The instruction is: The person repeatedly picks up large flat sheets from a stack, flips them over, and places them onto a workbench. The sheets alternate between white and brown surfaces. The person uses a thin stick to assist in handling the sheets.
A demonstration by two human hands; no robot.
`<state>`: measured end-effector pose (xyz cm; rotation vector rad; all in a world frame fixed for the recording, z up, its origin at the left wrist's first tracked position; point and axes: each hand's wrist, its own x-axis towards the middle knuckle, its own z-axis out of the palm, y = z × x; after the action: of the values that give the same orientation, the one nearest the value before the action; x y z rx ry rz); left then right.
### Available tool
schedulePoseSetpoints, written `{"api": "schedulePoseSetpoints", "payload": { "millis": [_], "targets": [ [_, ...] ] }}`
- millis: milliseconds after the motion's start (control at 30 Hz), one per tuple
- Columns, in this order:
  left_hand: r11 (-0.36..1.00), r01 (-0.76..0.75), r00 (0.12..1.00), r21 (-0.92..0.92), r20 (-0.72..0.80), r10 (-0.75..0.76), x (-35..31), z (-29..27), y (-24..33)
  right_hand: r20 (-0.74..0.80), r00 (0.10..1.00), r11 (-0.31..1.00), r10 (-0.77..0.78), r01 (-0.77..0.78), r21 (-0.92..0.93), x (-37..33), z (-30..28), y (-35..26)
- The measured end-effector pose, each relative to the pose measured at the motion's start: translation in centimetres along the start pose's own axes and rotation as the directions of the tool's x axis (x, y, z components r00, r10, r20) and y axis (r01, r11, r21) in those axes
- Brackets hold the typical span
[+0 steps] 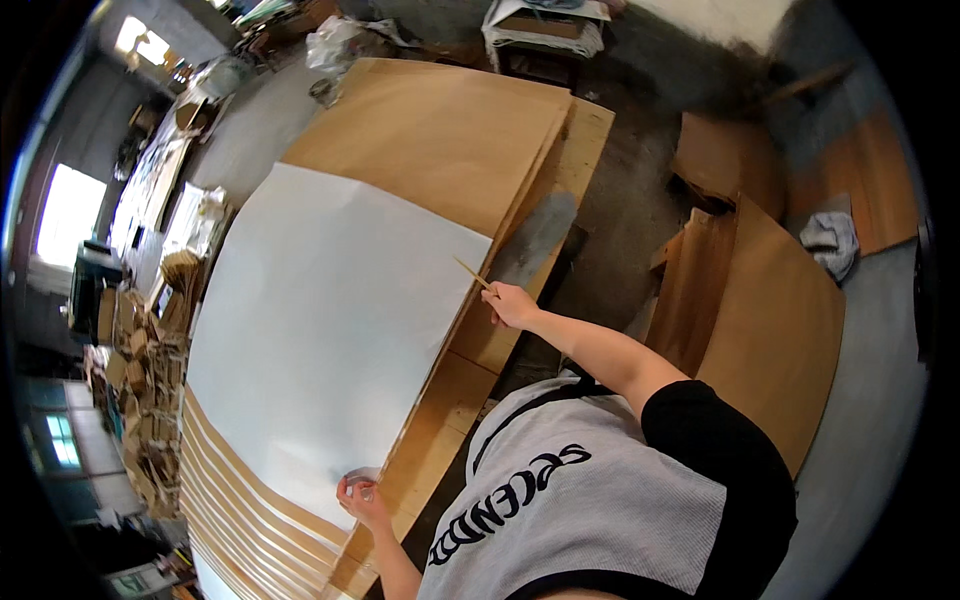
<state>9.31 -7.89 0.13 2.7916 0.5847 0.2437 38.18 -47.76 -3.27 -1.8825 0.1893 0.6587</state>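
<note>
A large white sheet [330,310] lies on a stack of brown cardboard sheets [430,125] on a wooden table [585,140]. My right hand [510,303] is at the sheet's right edge and is shut on a thin wooden stick [472,272] that points up and left over the sheet's corner. My left hand [360,497] rests at the sheet's near edge, fingers curled on the lifted white paper edge [362,473]. Below the white sheet, several staggered brown sheet edges [240,500] fan out toward the lower left.
More brown boards [775,320] lean on the floor at the right, with a crumpled cloth [832,240] behind them. Piles of cardboard scraps [150,380] stand at the left. A plastic bag [335,45] and a cluttered bench [545,30] lie beyond the table.
</note>
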Motion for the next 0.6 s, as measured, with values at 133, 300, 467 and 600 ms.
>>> {"api": "schedulePoseSetpoints", "payload": {
  "millis": [133,300,467,600],
  "targets": [
    [0.991,-0.132,0.989,0.020,-0.060,0.133,3.0,-0.3,11.4,-0.064,0.998,0.999,0.007,-0.010,-0.054,-1.8,-4.0,4.9],
    [0.841,-0.460,0.868,-0.286,0.054,0.493,6.4,3.9,28.0,-0.371,0.912,0.966,0.172,-0.231,-0.119,-5.8,-10.1,16.5],
    [0.651,-0.132,0.725,-0.748,0.375,0.578,8.3,12.2,37.3,-0.450,0.816,0.930,0.362,-0.347,0.119,-10.7,-16.9,24.5],
    [0.622,0.040,0.504,-0.782,0.553,0.663,7.7,17.2,45.3,-0.504,0.689,0.829,0.521,-0.268,0.490,-16.8,-22.4,26.5]
  ]
}}
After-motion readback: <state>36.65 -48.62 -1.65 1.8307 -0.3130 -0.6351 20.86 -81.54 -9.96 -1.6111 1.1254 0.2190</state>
